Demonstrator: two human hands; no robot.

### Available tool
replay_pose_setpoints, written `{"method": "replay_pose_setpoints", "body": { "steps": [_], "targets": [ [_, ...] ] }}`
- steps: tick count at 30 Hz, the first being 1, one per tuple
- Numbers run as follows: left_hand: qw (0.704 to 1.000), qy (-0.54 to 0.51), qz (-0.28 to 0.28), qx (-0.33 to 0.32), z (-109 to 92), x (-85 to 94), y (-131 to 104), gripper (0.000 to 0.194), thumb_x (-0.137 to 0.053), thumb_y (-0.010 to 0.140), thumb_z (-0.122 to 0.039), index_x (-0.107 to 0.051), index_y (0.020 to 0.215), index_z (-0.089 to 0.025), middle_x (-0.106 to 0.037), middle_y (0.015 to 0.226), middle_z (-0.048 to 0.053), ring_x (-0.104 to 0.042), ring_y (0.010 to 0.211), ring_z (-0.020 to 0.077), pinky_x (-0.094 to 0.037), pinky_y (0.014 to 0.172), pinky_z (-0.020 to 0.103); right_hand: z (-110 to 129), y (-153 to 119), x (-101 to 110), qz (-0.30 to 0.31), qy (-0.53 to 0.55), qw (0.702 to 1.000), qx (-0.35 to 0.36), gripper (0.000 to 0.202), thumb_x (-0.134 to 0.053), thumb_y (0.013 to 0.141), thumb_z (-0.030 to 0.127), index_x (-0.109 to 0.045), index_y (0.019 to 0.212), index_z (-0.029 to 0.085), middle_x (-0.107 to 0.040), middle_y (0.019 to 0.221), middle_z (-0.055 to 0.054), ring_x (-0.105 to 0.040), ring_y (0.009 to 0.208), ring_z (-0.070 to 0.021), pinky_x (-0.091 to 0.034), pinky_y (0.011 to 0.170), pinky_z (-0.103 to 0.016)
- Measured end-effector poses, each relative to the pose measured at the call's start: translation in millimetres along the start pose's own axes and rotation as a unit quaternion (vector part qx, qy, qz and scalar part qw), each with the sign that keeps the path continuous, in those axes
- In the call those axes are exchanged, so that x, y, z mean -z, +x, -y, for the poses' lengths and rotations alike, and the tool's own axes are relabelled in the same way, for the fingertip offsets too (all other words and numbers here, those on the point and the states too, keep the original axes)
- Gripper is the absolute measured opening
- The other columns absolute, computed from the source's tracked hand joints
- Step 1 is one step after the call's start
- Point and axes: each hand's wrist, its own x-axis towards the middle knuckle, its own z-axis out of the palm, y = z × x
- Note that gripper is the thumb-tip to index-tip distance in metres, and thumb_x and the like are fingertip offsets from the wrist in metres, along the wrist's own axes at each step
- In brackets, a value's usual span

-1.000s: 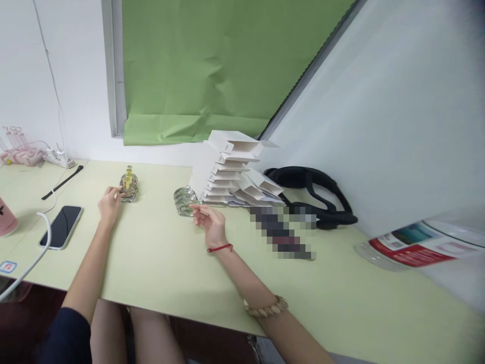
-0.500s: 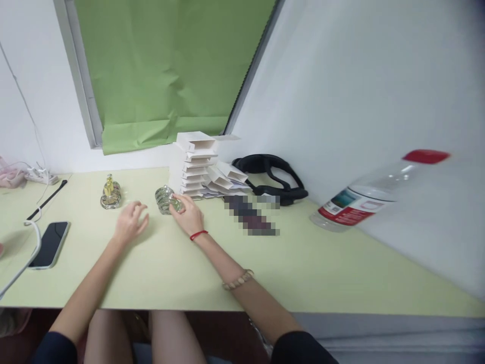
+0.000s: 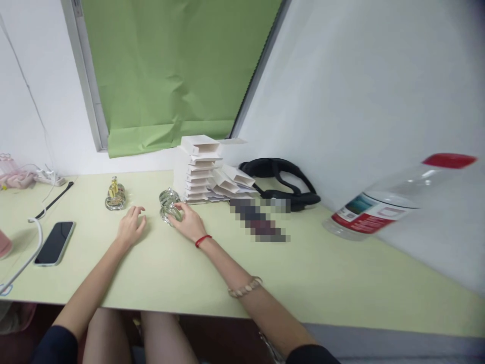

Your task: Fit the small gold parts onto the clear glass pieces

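My right hand (image 3: 189, 222), with a red string at the wrist, closes thumb and fingers around the side of a clear glass perfume bottle (image 3: 166, 214). Right behind it on the table is another clear glass bottle (image 3: 167, 196). My left hand (image 3: 131, 226) holds nothing; it lies low over the tabletop with fingers loosely bent and apart. Beyond it, to the left, is a clear glass perfume bottle with a gold top (image 3: 114, 194), with more glass close behind it.
White open-ended boxes (image 3: 199, 172) are stacked against the back wall, with several more leaning beside them. A black headset-like strap (image 3: 280, 177) and a red-capped plastic bottle (image 3: 373, 212) stand right. A phone (image 3: 55, 243) and white cable (image 3: 28, 263) lie left on the pale green table (image 3: 182, 283).
My right hand has drawn the front glass bottle slightly toward me, away from the one behind it. My left hand has come down a little. The whole view has shifted slightly.
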Motion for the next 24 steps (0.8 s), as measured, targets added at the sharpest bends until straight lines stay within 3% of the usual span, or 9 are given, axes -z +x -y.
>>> {"method": "replay_pose_setpoints", "body": {
  "steps": [4, 6, 11, 15, 18, 24],
  "targets": [
    [1.0, -0.01, 0.015, -0.006, -9, -0.3, -3, 0.025, -0.037, 0.098, -0.03, -0.051, 0.115, -0.018, -0.061, 0.105, 0.007, -0.06, 0.1, 0.0171, -0.048, 0.088, 0.03, 4, -8, 0, 0.106, 0.063, 0.992, 0.019, 0.039, -0.054, 0.078, 0.047, -0.065, 0.102, 0.018, -0.068, 0.083, -0.004, -0.055, 0.055, -0.015, -0.044, 0.06, -0.028],
    [0.999, -0.012, 0.03, -0.019, -13, -0.1, -4, 0.027, -0.033, 0.099, -0.03, -0.052, 0.114, -0.018, -0.061, 0.105, 0.007, -0.06, 0.1, 0.0171, -0.048, 0.089, 0.031, 7, -10, 1, 0.119, 0.11, 0.987, 0.019, 0.042, -0.044, 0.085, 0.052, -0.066, 0.097, 0.019, -0.068, 0.081, -0.004, -0.053, 0.049, -0.0138, -0.041, 0.053, -0.027],
    [0.999, -0.01, 0.044, -0.029, -16, 3.4, -3, 0.028, -0.03, 0.101, -0.03, -0.055, 0.104, -0.018, -0.061, 0.102, 0.006, -0.059, 0.097, 0.0166, -0.047, 0.085, 0.03, 7, -1, 11, -0.021, 0.088, 0.996, -0.018, 0.036, -0.045, 0.085, 0.046, -0.069, 0.085, 0.02, -0.07, 0.086, -0.004, -0.052, 0.055, -0.0141, -0.039, 0.057, -0.026],
    [0.998, -0.008, 0.058, -0.026, -18, 3.9, -1, 0.028, -0.029, 0.101, -0.028, -0.056, 0.099, -0.018, -0.06, 0.1, 0.006, -0.059, 0.094, 0.0159, -0.047, 0.082, 0.029, -2, 8, 24, -0.111, 0.021, 0.992, -0.057, 0.026, -0.05, 0.082, 0.033, -0.071, 0.092, 0.02, -0.071, 0.092, -0.003, -0.052, 0.058, -0.0145, -0.04, 0.068, -0.029],
    [0.997, -0.006, 0.068, -0.021, -20, 3.6, 0, 0.029, -0.028, 0.101, -0.028, -0.055, 0.097, -0.018, -0.06, 0.099, 0.006, -0.059, 0.093, 0.0163, -0.047, 0.081, 0.029, -10, 13, 32, -0.124, -0.015, 0.99, -0.065, 0.025, -0.052, 0.08, 0.024, -0.072, 0.094, 0.019, -0.07, 0.101, -0.004, -0.056, 0.066, -0.0165, -0.042, 0.075, -0.031],
    [0.994, -0.014, 0.097, -0.046, -25, 5.9, 0, 0.031, -0.024, 0.102, -0.031, -0.053, 0.099, -0.019, -0.059, 0.1, 0.006, -0.059, 0.095, 0.0163, -0.046, 0.078, 0.028, -20, 15, 34, -0.07, -0.063, 0.993, -0.07, 0.027, -0.055, 0.078, 0.014, -0.073, 0.096, 0.02, -0.067, 0.109, -0.004, -0.061, 0.092, -0.0212, -0.044, 0.082, -0.033]
  ]
}}
